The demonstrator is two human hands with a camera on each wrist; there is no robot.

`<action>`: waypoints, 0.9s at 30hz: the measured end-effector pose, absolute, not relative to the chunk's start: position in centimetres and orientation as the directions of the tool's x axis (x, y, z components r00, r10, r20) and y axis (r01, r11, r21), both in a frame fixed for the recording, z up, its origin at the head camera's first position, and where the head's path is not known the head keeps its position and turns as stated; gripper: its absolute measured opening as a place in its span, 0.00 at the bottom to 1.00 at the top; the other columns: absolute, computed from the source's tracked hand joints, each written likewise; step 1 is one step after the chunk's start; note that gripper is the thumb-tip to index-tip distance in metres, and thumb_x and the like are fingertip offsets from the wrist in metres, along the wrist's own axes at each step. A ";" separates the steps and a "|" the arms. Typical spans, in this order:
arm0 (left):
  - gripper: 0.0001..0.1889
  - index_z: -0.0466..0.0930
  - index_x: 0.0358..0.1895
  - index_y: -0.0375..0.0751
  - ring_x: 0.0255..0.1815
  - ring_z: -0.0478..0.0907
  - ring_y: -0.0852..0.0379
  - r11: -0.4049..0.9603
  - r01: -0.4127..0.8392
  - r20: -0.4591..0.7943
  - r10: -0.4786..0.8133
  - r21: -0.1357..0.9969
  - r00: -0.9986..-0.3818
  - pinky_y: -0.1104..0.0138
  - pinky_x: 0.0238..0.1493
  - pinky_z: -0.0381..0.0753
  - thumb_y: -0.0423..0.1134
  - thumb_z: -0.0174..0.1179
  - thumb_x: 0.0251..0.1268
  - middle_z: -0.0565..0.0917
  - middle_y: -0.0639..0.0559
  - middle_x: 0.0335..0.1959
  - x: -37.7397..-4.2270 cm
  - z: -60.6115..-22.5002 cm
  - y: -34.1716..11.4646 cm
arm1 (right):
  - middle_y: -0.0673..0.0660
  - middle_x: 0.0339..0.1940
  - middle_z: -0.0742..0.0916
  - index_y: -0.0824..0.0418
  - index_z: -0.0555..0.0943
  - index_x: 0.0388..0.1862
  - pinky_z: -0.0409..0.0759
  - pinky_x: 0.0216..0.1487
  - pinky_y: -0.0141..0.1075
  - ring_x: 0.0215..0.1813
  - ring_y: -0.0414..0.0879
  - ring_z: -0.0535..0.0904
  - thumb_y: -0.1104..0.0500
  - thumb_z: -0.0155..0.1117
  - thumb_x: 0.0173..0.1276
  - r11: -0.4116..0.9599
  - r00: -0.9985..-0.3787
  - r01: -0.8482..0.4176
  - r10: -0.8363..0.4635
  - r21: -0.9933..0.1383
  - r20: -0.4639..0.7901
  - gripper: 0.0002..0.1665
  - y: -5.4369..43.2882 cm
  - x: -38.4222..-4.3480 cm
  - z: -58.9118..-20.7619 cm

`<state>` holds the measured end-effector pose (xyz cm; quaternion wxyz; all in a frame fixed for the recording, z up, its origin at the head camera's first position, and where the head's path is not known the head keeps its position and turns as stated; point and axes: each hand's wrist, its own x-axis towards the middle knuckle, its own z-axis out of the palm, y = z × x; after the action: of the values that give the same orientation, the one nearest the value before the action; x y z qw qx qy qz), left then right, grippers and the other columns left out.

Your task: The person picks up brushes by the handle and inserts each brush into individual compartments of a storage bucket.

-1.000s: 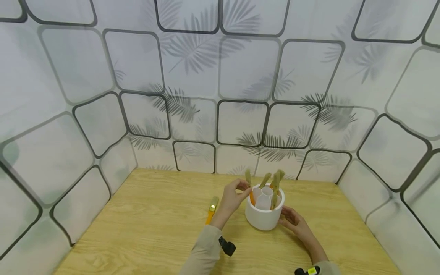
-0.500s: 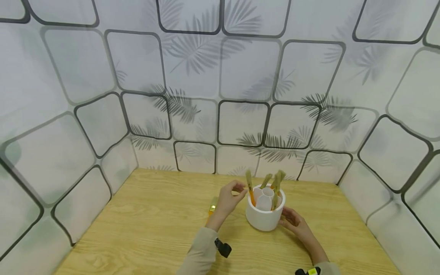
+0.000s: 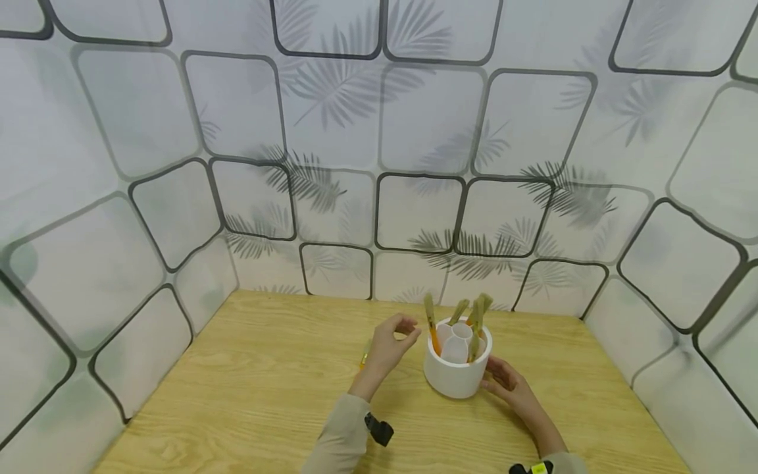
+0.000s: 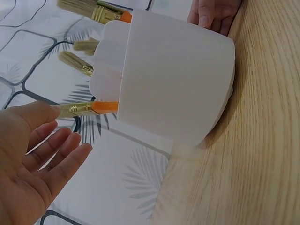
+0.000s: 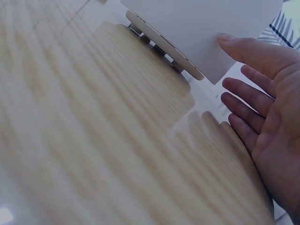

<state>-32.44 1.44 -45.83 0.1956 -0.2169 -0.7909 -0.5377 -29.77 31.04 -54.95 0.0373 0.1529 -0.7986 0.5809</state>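
Observation:
A round white brush holder (image 3: 453,378) with inner compartments stands on the wooden table, several paintbrushes upright in it, bristles up. In the head view my left hand (image 3: 389,342) hovers just left of the holder, holding nothing, its fingers loosely bent. The nearest brush (image 3: 434,338), orange-handled with a gold ferrule, leans in the holder's left compartment. In the left wrist view the thumb overlaps that brush's bristle end (image 4: 75,110); the other fingers are spread. My right hand (image 3: 512,388) is at the holder's right side; its thumb touches the white wall (image 5: 201,35), fingers relaxed.
Another paintbrush (image 3: 364,357) lies on the wooden table (image 3: 266,395) left of the holder, mostly hidden behind my left wrist. Patterned pale walls (image 3: 420,210) enclose the table at the back and both sides.
My left hand has let go of the brush in the left compartment and drawn back leftward, covering more of the brush on the table. The right hand and holder look almost unmoved.

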 end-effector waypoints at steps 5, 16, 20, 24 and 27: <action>0.08 0.80 0.39 0.37 0.35 0.79 0.54 0.322 0.540 0.529 0.128 0.778 -0.839 0.74 0.35 0.79 0.35 0.63 0.59 0.83 0.48 0.33 -32.6 -46.2 1.1 | 0.68 0.63 0.71 0.67 0.62 0.66 0.63 0.57 0.19 0.56 0.24 0.69 0.63 0.61 0.64 0.285 -0.950 -0.289 -0.202 -0.914 0.237 0.33 30.9 -29.7 -54.7; 0.07 0.79 0.39 0.40 0.36 0.78 0.57 0.333 0.500 0.485 0.133 0.800 -0.865 0.72 0.34 0.80 0.37 0.62 0.60 0.82 0.50 0.33 -32.4 -46.9 -0.2 | 0.70 0.62 0.72 0.68 0.62 0.66 0.64 0.57 0.18 0.55 0.25 0.70 0.64 0.61 0.64 0.279 -0.949 -0.292 -0.202 -0.915 0.242 0.33 30.9 -29.7 -55.0; 0.07 0.79 0.39 0.40 0.35 0.78 0.57 0.345 0.502 0.487 0.136 0.793 -0.863 0.68 0.34 0.81 0.37 0.62 0.60 0.82 0.50 0.33 -32.4 -47.3 -0.7 | 0.70 0.62 0.72 0.68 0.61 0.66 0.64 0.58 0.19 0.55 0.24 0.70 0.63 0.62 0.64 0.281 -0.953 -0.279 -0.199 -0.918 0.228 0.34 30.8 -29.7 -55.0; 0.07 0.79 0.39 0.39 0.35 0.78 0.57 0.360 0.494 0.480 0.135 0.791 -0.867 0.71 0.33 0.80 0.37 0.62 0.60 0.82 0.51 0.32 -32.5 -47.6 -1.3 | 0.70 0.63 0.72 0.68 0.62 0.66 0.64 0.58 0.19 0.55 0.24 0.70 0.63 0.61 0.64 0.278 -0.952 -0.283 -0.199 -0.918 0.233 0.34 30.8 -29.7 -55.0; 0.08 0.80 0.39 0.38 0.35 0.78 0.58 0.371 0.483 0.468 0.135 0.793 -0.873 0.74 0.33 0.79 0.37 0.62 0.60 0.82 0.52 0.32 -32.5 -47.8 -1.7 | 0.70 0.62 0.72 0.68 0.62 0.66 0.64 0.58 0.19 0.55 0.25 0.70 0.64 0.61 0.64 0.275 -0.947 -0.300 -0.201 -0.914 0.250 0.33 30.8 -29.7 -55.0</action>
<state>-32.53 -1.66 -47.78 0.1648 -0.1905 -0.8114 -0.5274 -29.72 30.81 -54.99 0.0423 0.1569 -0.7974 0.5812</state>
